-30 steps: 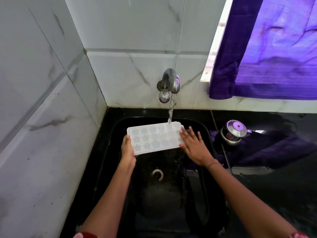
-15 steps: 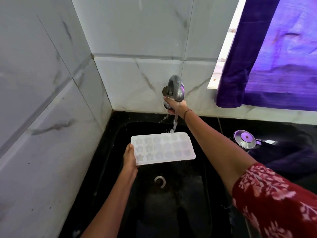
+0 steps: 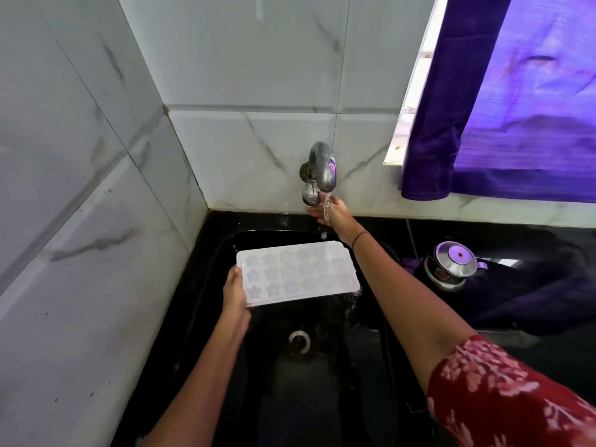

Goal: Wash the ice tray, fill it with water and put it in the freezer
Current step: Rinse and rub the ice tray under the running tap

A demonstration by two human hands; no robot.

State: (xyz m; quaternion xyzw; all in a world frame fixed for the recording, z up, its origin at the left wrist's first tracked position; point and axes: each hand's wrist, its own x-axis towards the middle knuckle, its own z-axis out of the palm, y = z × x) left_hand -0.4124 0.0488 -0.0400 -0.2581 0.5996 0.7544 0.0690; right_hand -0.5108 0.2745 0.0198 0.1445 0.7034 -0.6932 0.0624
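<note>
A white ice tray (image 3: 300, 272) with star-shaped cells is held level over the black sink (image 3: 213, 285). My left hand (image 3: 235, 295) grips its left short end, thumb on top. My right hand (image 3: 335, 216) is up at the wall tap (image 3: 324, 169), just below the spout and beside the round knob (image 3: 309, 195), fingers stretched toward the knob. A thin stream of water falls from the spout onto that hand. Drops fall off the tray's right end.
The sink drain (image 3: 299, 340) lies below the tray. A steel lidded pot (image 3: 451, 266) stands on the black counter at the right. A purple curtain (image 3: 516, 108) hangs over the window at the upper right. Marble-tiled walls close in the left and back.
My right hand left the tray's right end and rose to the tap knob; now it sits slightly below the knob. The water stream has thinned. My left hand keeps holding the tray.
</note>
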